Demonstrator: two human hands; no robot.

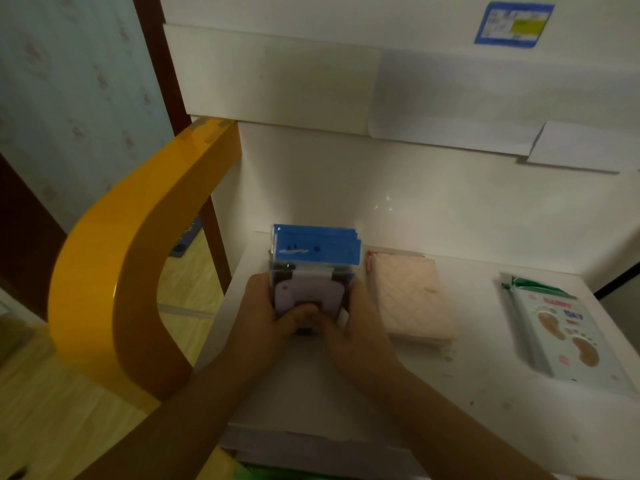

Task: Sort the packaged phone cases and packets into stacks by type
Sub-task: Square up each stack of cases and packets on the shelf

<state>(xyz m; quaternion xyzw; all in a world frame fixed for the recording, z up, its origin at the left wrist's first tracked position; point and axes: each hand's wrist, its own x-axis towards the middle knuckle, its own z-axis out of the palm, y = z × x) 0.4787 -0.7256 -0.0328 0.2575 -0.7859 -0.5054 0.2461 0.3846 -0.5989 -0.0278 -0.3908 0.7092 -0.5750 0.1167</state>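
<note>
Both hands, the left hand (pixel 268 311) and right hand (pixel 356 323), pinch the stack of phone cases (pixel 311 268) from its sides at frame centre, its long axis running away up the desk (pixel 485 393).

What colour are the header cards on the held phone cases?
Blue, head view.

At the right of the frame I am making out "DAY" on the footprint packet (pixel 568 332); the blue sticker (pixel 514 24) at upper right is staying unreadable.
</note>
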